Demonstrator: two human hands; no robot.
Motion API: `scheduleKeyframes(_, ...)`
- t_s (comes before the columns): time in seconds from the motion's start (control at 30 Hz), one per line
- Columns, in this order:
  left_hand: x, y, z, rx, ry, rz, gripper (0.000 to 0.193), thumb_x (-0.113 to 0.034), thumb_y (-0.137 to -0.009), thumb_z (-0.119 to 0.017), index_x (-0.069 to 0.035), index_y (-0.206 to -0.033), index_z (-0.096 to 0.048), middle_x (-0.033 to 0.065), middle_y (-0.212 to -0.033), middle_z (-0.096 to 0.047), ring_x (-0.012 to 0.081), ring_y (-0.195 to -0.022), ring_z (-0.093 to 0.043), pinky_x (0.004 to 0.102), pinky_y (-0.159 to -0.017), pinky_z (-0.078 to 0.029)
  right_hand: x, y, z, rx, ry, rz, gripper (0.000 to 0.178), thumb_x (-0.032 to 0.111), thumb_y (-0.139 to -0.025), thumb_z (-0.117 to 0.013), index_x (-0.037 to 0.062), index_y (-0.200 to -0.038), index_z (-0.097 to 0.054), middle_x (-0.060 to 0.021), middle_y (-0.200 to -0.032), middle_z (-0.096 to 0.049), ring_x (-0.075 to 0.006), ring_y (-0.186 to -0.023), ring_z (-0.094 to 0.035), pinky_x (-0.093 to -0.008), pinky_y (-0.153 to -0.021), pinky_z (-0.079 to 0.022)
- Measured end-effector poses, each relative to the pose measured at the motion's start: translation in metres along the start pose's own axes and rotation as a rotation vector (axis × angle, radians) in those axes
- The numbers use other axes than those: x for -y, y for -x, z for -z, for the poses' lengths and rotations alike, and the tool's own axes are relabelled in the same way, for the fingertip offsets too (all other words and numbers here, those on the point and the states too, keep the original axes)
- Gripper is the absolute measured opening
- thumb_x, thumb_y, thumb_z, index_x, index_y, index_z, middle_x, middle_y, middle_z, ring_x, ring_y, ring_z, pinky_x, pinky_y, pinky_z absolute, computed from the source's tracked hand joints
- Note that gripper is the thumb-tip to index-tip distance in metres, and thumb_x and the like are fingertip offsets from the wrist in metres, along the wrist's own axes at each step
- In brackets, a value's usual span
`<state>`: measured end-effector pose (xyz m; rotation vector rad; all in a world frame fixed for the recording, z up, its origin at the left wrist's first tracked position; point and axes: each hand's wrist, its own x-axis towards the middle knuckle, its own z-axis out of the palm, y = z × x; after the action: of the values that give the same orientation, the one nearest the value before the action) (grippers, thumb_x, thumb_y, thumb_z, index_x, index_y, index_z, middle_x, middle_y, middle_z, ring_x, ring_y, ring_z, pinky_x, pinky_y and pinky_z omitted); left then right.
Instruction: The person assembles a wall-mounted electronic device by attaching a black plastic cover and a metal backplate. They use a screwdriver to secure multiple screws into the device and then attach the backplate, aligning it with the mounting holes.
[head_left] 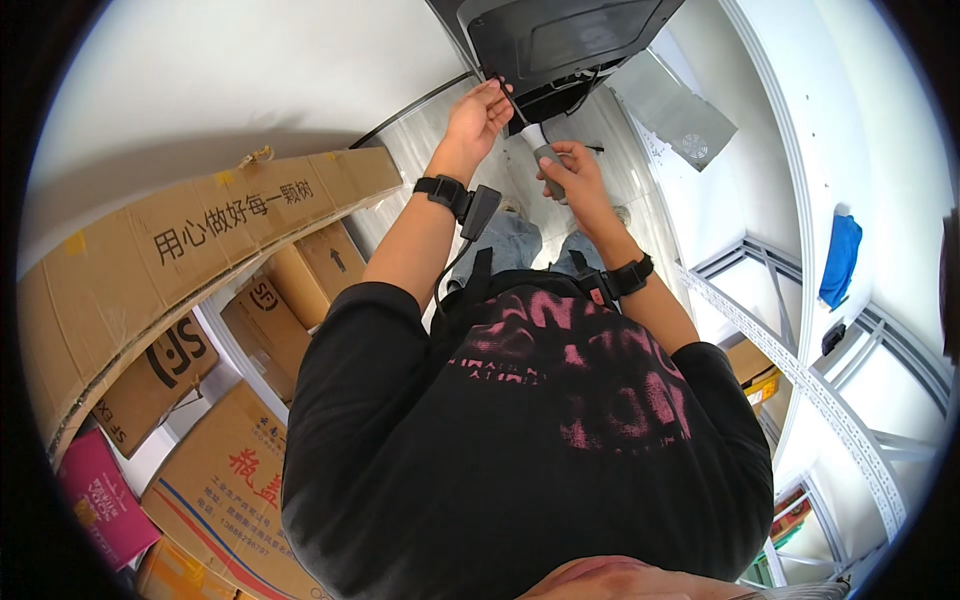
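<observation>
My right hand (pixel 570 172) is wrapped round the grey handle of a screwdriver (pixel 541 150) with a white collar. Its thin dark shaft slants up and left to the edge of a large black appliance (pixel 570 40). Beside the tip, my left hand (pixel 481 118) has its thumb and forefinger drawn together close to the shaft and the appliance's lower left corner. Whatever lies between those fingertips is too small to make out. Below the appliance's smooth panel, a dark opening and loose black cables (pixel 590 88) show.
A grey metal sheet (pixel 690 110) with a round vent leans by the right wall. On the left stand a long cardboard box (pixel 200 215) and several stacked cartons (pixel 225 470). White metal shelving (pixel 800 375) curves along the right, with a blue cloth-like item (pixel 841 260) nearby.
</observation>
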<state>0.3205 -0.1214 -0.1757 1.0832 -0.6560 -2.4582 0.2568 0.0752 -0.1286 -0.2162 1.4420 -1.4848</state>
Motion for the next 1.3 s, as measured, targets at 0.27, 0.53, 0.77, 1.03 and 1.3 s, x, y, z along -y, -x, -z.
scheduleKeyframes(0.27, -0.005, 0.022, -0.016, 0.046, -0.261, 0.034, 0.02, -0.013, -0.096, -0.049, -0.001, -0.109, -0.058, 0.0096, -0.098, -0.066, 0.0157, -0.079, -0.063, 0.028, -0.069, -0.054, 0.004, 0.001, 0.003, -0.002, 0.002, -0.06, 0.042, 0.019, -0.087, -0.063, -0.0008, -0.119, -0.045, -0.0079, -0.093, -0.055, -0.0134, -0.066, -0.057, -0.0247, -0.056, -0.047)
scheduleKeyframes(0.53, -0.005, 0.021, -0.017, 0.034, -0.315, 0.035, 0.021, -0.013, -0.096, -0.046, -0.001, -0.109, -0.058, 0.0098, -0.099, -0.066, 0.015, -0.08, -0.063, 0.0278, -0.071, -0.053, -0.013, -0.004, 0.002, -0.086, 0.056, -0.022, 0.032, 0.016, -0.088, -0.061, -0.0021, -0.112, -0.05, -0.0099, -0.094, -0.057, -0.0156, -0.067, -0.059, -0.0263, -0.057, -0.047)
scheduleKeyframes(0.77, -0.005, 0.027, -0.012, 0.113, -0.367, 0.044, 0.022, -0.014, -0.097, -0.043, -0.003, -0.109, -0.058, 0.0092, -0.101, -0.067, 0.013, -0.077, -0.061, 0.0282, -0.072, -0.052, -0.001, 0.0, 0.006, 0.044, -0.184, -0.187, 0.027, 0.016, -0.09, -0.058, -0.002, -0.109, -0.051, -0.0102, -0.09, -0.061, -0.0151, -0.066, -0.058, -0.028, -0.059, -0.046)
scheduleKeyframes(1.03, -0.004, 0.028, -0.017, 0.063, -0.376, 0.065, 0.021, -0.014, -0.096, -0.046, -0.004, -0.109, -0.059, 0.0066, -0.101, -0.067, 0.0108, -0.081, -0.059, 0.0268, -0.074, -0.049, -0.012, -0.001, -0.004, -0.125, -0.062, -0.124, 0.029, 0.024, -0.092, -0.056, 0.0004, -0.108, -0.051, -0.0078, -0.084, -0.06, -0.0138, -0.061, -0.055, -0.026, -0.054, -0.044)
scheduleKeyframes(1.3, -0.004, 0.03, -0.015, 0.12, -0.401, 0.073, 0.02, -0.013, -0.096, -0.047, -0.006, -0.11, -0.059, 0.0047, -0.101, -0.067, 0.0099, -0.08, -0.058, 0.0258, -0.073, -0.049, -0.006, 0.002, 0.0, -0.064, -0.016, -0.166, 0.033, 0.033, -0.092, -0.057, 0.0022, -0.102, -0.053, -0.0058, -0.081, -0.06, -0.0137, -0.061, -0.056, -0.0263, -0.055, -0.044)
